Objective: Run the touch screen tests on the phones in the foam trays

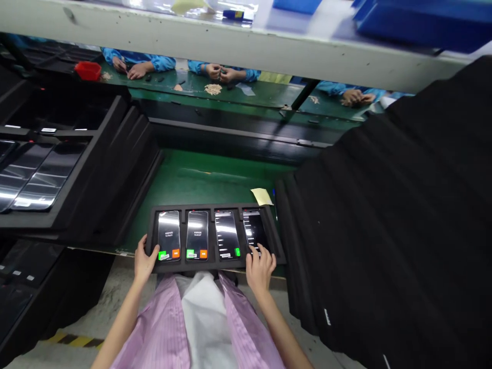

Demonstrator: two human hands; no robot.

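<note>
The rectangular foam tray (209,265) was black; its four glass-fronted phones (226,230) were dark, three with green blocks (237,252), two also with orange ones (176,253). The tabletop (192,187) was green, the paper note (262,197) pale yellow, the fabric shirt (161,328) striped lilac.

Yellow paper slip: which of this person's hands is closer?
Right. The right hand is at the tray's rightmost phone, just short of the slip; the left hand is farther, at the tray's left end.

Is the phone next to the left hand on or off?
On: the phone by the left hand shows white writing and bright green and orange boxes on its screen.
</note>
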